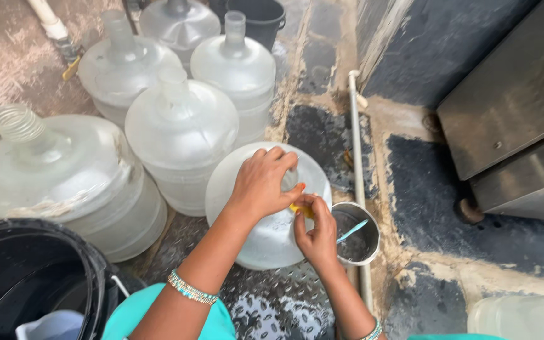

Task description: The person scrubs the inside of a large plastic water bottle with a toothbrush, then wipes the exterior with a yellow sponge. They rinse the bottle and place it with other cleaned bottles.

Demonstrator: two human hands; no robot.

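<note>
Jug: we judge it light, stiff, slippery; hold its neck.
Left hand: we grip the neck.
Right hand: we pinch a yellow scrap.

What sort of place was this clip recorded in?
Probably a water-jug washing or refilling spot, outdoors or in a utility yard. Several large clear plastic water jugs stand together on a worn, wet concrete floor, beside black plastic tubs and a small steel pot, while both hands work at one jug's neck.
</note>
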